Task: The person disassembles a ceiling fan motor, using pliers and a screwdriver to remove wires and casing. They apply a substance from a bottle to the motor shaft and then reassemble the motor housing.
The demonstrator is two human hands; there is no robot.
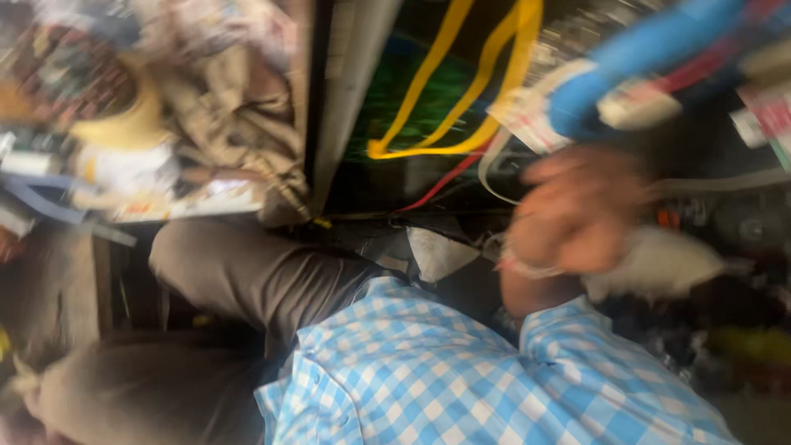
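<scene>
The right hand (577,210), blurred, grip unreadable, hovers above a pale rag (659,262) lying toward four o'clock; the left hand is unseen.

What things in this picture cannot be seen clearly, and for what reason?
- Right hand, head view: motion blur smears the fingers, so its grip cannot be told.
- White thing beside that hand: blurred, its kind is unclear.
- Left hand: not in view.
- Blue tube: cut off by the top edge.
- Yellow straps: their upper ends leave the frame.
</scene>
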